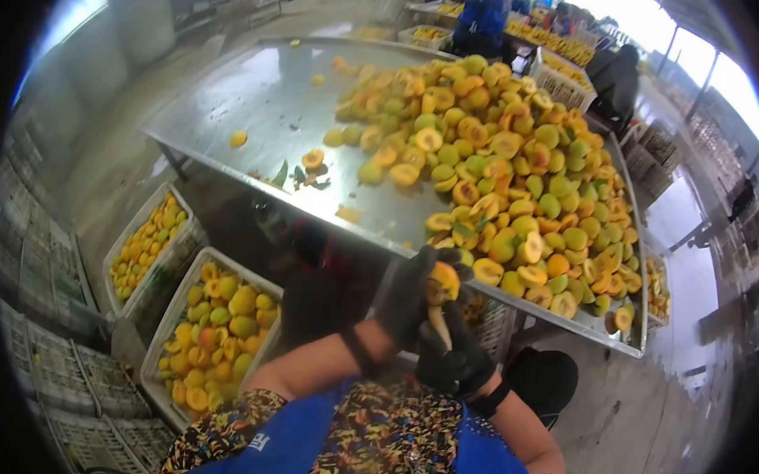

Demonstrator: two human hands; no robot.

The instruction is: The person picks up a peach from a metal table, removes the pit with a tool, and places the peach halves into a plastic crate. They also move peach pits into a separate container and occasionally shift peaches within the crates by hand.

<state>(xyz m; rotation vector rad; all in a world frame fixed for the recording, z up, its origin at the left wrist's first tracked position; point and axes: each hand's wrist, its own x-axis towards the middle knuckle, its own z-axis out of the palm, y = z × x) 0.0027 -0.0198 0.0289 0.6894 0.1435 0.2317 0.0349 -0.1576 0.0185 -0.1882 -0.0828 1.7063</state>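
My left hand [407, 293], in a dark glove, is closed around a yellow-orange peach half [443, 282] just off the near edge of the metal table [234, 87]. Below and to the right, my right hand [450, 359], gloved too, grips a pale-handled tool [439, 326] whose upper end meets the fruit; its tip is hidden. A big heap of halved and whole peaches [518, 175] covers the table's right part. One cut half [313, 159] lies by some leaves [281, 174] left of the heap.
Two crates of peaches [221, 336] [149, 244] stand on the floor at the left. Stacked empty crates [77, 376] line the far left. Behind the table are more crates [564, 80] and a person in blue [484, 21]. A dark stool [543, 380] is at my right.
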